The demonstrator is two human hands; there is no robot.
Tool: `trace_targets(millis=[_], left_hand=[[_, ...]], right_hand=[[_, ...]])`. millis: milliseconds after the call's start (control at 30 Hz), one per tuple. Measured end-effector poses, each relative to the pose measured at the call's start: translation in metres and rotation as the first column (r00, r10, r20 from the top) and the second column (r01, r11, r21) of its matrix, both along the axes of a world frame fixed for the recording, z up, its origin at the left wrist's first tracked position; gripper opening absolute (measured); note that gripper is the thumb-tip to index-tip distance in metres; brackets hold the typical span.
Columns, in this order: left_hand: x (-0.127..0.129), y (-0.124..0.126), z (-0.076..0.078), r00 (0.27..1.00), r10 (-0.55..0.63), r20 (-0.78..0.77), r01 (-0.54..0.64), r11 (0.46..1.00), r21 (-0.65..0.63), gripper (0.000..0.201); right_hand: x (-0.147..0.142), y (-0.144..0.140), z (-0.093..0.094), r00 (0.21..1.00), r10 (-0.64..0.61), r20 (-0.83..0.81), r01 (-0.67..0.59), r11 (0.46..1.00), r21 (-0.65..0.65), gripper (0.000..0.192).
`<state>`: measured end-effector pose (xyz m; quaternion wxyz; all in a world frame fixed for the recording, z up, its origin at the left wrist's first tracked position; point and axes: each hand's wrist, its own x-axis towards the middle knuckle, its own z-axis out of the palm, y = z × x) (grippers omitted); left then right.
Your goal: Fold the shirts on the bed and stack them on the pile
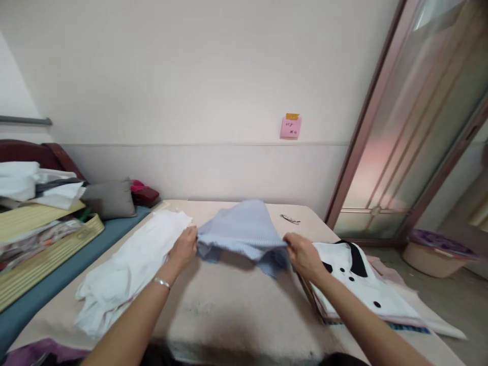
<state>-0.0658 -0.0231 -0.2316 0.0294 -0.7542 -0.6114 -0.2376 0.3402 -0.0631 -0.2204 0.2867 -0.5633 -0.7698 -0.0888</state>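
Note:
A light blue, finely striped garment (240,229) is stretched between my two hands over the beige-covered surface. My left hand (185,246) is closed on its left edge, and a silver bracelet circles that wrist. At the opposite edge, my right hand (303,254) has its fingers wrapped round the cloth. The garment's far part billows up and its lower corners hang down, slightly blurred. I cannot tell which kind of garment it is. Left of my left hand lies a crumpled white cloth (125,269). Under my right forearm sits a folded white garment with black collar and dots (358,279).
Eyeglasses (290,219) lie near the surface's far right corner. A pink note (290,127) is taped to the wall behind. At the left are a grey cushion (110,198) and a woven mat (49,244). A tub (434,256) stands on the floor by the sliding door (400,127).

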Motion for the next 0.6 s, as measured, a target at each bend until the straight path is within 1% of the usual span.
trace_targets(millis=[33, 67, 100, 133, 200, 267, 333, 367, 433, 500, 567, 600], left_hand=[[-0.002, -0.005, -0.025, 1.0, 0.008, -0.001, -0.008, 0.999, -0.048, 0.03], [-0.003, -0.01, -0.045, 1.0, 0.021, 0.001, -0.021, 0.995, -0.096, 0.028], [-0.005, -0.014, -0.061, 1.0, 0.026, 0.003, -0.025, 0.99, -0.137, 0.028], [-0.007, -0.018, -0.074, 1.0, 0.026, 0.007, -0.024, 0.984, -0.177, 0.027], [-0.012, -0.024, -0.089, 1.0, 0.008, 0.022, -0.002, 0.965, -0.262, 0.024], [-0.02, -0.028, -0.096, 0.999, -0.016, 0.048, 0.031, 0.94, -0.339, 0.021], [-0.029, -0.029, -0.098, 0.996, -0.024, 0.084, 0.055, 0.914, -0.402, 0.018], [-0.033, -0.03, -0.098, 0.995, -0.007, 0.102, 0.05, 0.904, -0.424, 0.018], [-0.039, -0.03, -0.098, 0.988, 0.082, 0.127, -0.016, 0.892, -0.451, 0.024], [-0.04, -0.029, -0.101, 0.965, 0.229, 0.131, -0.143, 0.871, -0.469, 0.024], [-0.036, -0.029, -0.107, 0.924, 0.362, 0.125, -0.254, 0.824, -0.507, 0.026], [-0.031, -0.029, -0.11, 0.906, 0.405, 0.123, -0.285, 0.797, -0.533, 0.033]], right_hand=[[-0.002, 0.0, -0.024, 0.998, 0.013, 0.055, -0.01, 0.998, -0.067, 0.02], [-0.004, -0.001, -0.045, 0.993, 0.039, 0.11, -0.024, 0.991, -0.132, 0.019], [-0.006, -0.003, -0.062, 0.986, 0.062, 0.152, -0.033, 0.982, -0.185, 0.019], [-0.007, -0.006, -0.076, 0.979, 0.086, 0.186, -0.042, 0.972, -0.229, 0.018], [-0.008, -0.014, -0.097, 0.966, 0.127, 0.223, -0.059, 0.956, -0.286, 0.019], [-0.006, -0.023, -0.109, 0.959, 0.152, 0.239, -0.07, 0.945, -0.319, 0.021], [-0.003, -0.031, -0.115, 0.955, 0.163, 0.248, -0.068, 0.935, -0.349, 0.022], [-0.001, -0.034, -0.116, 0.954, 0.163, 0.254, -0.062, 0.929, -0.364, 0.022], [-0.001, -0.039, -0.116, 0.955, 0.148, 0.259, -0.042, 0.926, -0.375, 0.023], [-0.008, -0.044, -0.113, 0.961, 0.113, 0.252, -0.023, 0.942, -0.334, 0.027], [-0.023, -0.052, -0.112, 0.969, 0.076, 0.236, -0.015, 0.968, -0.25, 0.028], [-0.033, -0.057, -0.113, 0.971, 0.07, 0.229, -0.019, 0.976, -0.218, 0.023]])
